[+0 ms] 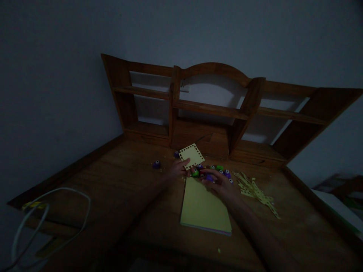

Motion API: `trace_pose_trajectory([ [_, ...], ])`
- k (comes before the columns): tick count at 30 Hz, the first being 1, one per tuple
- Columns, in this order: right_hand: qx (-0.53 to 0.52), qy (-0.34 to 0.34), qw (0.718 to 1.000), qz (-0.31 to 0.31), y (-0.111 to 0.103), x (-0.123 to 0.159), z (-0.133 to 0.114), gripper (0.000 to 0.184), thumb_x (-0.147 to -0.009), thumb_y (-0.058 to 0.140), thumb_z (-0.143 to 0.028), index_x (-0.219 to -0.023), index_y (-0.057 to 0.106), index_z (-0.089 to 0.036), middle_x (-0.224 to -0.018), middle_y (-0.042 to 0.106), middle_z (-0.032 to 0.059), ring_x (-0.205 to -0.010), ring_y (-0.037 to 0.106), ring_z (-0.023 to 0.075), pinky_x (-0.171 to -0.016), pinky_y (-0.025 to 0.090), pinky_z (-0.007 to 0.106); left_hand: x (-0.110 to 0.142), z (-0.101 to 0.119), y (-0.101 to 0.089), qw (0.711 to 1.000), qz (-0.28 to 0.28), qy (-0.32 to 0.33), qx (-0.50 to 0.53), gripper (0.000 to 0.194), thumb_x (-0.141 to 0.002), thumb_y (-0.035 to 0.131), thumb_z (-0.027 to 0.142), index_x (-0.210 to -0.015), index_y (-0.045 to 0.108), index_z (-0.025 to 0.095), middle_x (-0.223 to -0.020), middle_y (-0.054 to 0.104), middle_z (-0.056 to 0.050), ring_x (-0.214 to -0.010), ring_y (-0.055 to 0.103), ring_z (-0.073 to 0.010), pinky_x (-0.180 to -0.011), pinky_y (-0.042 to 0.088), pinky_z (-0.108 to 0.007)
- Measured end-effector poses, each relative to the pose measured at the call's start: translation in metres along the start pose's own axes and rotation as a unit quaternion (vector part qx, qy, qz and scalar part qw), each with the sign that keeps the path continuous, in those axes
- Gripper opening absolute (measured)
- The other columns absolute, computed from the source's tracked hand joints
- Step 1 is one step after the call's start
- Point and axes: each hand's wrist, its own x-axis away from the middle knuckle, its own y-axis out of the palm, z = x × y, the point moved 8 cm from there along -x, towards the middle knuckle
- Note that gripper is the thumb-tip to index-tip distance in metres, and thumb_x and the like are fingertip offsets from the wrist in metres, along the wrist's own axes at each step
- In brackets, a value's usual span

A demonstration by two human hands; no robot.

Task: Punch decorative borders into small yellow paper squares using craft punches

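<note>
A pale yellow paper square (191, 154) with a row of small punched holes along its edges is pinched in my left hand (180, 167), thumb on top. My right hand (220, 184) has its thumb and fingers round a purple craft punch (209, 177), partly hidden by the fingers. Between and beside my hands sit several more punches, among them a green one (195, 173) and a purple one (227, 173). Just in front of them lies a stack of paper (204, 206) with a yellow sheet on top.
Punched yellow strips (256, 190) lie in a heap to the right. A purple punch (157, 164) stands apart on the left, with paper bits around it. Behind rises a wooden shelf unit (210, 109). A white cable (85, 204) loops at the lower left.
</note>
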Motion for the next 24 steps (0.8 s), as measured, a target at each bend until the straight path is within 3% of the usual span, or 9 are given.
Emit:
trace_pose_trajectory([
  [3,0.019,0.005,1.0,0.004,-0.002,0.001,0.0,0.035,-0.072,0.071,-0.04,-0.102,0.066,-0.024,-0.068,0.058,-0.0026,-0.046,0.039,0.0068,-0.04,0.025,0.021,0.0,0.001,0.0,1.0,0.009,-0.009,0.026,0.052,-0.079,0.056,0.058,-0.086,0.064,0.006,-0.071,0.066,-0.011,-0.053,0.058,-0.0141,-0.056,0.047,-0.027],
  [7,-0.036,0.013,0.999,0.024,-0.006,0.001,0.003,0.031,-0.067,0.076,-0.036,-0.094,0.066,-0.024,-0.079,0.062,-0.0015,-0.057,0.05,0.0094,-0.047,0.035,0.021,0.003,0.004,0.001,0.999,0.014,-0.004,0.029,0.051,-0.079,0.056,0.057,-0.09,0.063,0.008,-0.073,0.066,-0.01,-0.052,0.057,-0.0133,-0.055,0.047,-0.027],
  [11,-0.139,0.031,0.99,0.022,-0.004,0.0,0.006,0.038,-0.063,0.08,-0.028,-0.097,0.064,-0.025,-0.084,0.063,-0.0019,-0.061,0.056,0.0098,-0.053,0.042,0.022,0.004,0.007,0.004,1.0,0.007,0.013,-0.013,0.042,-0.075,0.065,0.051,-0.075,0.063,0.009,-0.066,0.063,-0.006,-0.054,0.055,-0.0121,-0.055,0.044,-0.025],
  [14,-0.192,0.048,0.98,0.026,-0.004,0.0,0.006,0.042,-0.063,0.08,-0.029,-0.1,0.062,-0.024,-0.092,0.067,0.0012,-0.072,0.064,0.0143,-0.067,0.049,0.027,0.006,0.013,0.007,0.997,-0.011,0.046,-0.057,0.038,-0.072,0.068,0.047,-0.07,0.064,0.009,-0.065,0.062,-0.005,-0.054,0.052,-0.011,-0.053,0.04,-0.023],
  [17,-0.17,0.045,0.983,0.047,-0.008,-0.002,0.005,0.035,-0.064,0.08,-0.034,-0.092,0.062,-0.021,-0.082,0.069,0.0026,-0.069,0.065,0.0167,-0.065,0.05,0.029,0.009,0.02,0.01,0.993,-0.013,0.062,-0.098,0.038,-0.073,0.067,0.046,-0.074,0.068,0.009,-0.069,0.065,-0.007,-0.055,0.052,-0.0103,-0.054,0.038,-0.022],
  [20,-0.109,0.007,0.991,0.083,-0.016,-0.004,0.001,0.028,-0.064,0.08,-0.037,-0.076,0.062,-0.02,-0.063,0.064,-0.0009,-0.055,0.058,0.0125,-0.054,0.045,0.024,0.012,0.025,0.013,0.992,-0.006,0.064,-0.107,0.041,-0.073,0.067,0.047,-0.083,0.069,0.007,-0.078,0.068,-0.01,-0.057,0.053,-0.0107,-0.055,0.039,-0.023],
  [24,-0.083,-0.007,0.99,0.11,-0.02,-0.004,-0.002,0.031,-0.059,0.082,-0.035,-0.079,0.063,-0.02,-0.068,0.065,-0.0013,-0.058,0.056,0.0115,-0.054,0.044,0.023,0.012,0.026,0.015,0.996,0.009,0.05,-0.07,0.046,-0.07,0.072,0.045,-0.096,0.066,0.007,-0.085,0.07,-0.012,-0.057,0.056,-0.0116,-0.056,0.042,-0.024],
])
